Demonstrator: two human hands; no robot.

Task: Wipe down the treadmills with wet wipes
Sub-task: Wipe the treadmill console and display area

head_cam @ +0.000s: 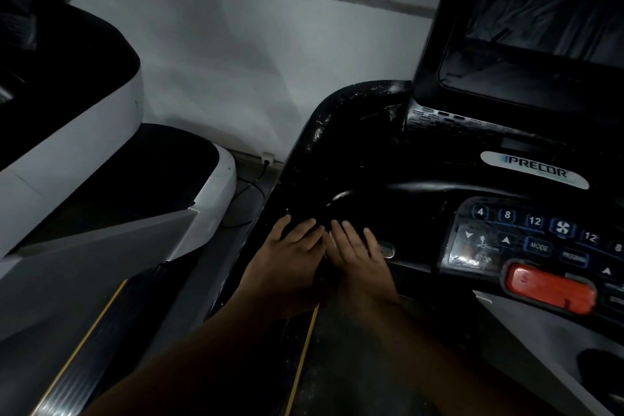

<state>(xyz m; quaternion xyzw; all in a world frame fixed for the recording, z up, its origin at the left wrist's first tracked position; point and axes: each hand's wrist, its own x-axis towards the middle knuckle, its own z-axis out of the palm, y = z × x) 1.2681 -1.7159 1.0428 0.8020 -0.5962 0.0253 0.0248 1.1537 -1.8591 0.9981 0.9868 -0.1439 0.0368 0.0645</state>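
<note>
Pressing both hands on the treadmill console

**Position of the task item.** The black treadmill fills the centre and right of the head view. Its console curves round from a glossy left corner to a dark screen at upper right. A pale logo plate sits below the screen. Below that plate is the button panel, with numbered keys and a fan key. A red stop button lies at the panel's lower edge.

**Hands.** The left hand and the right hand lie side by side on the console's left section, just left of the button panel.
- Left hand: fingers straight and slightly spread, flat on the black surface near its outer rim.
- Right hand: fingers straight and close together, flat on the same surface.
- Neither hand grips anything that can be seen.
- A small pale patch shows between the two hands. The light is too dim to tell whether it is a wipe.

**Surroundings.** A second machine with a white and grey casing stands to the left, apart from the black treadmill. A grey wall runs behind both. A dark cable lies on the floor between them.
</note>
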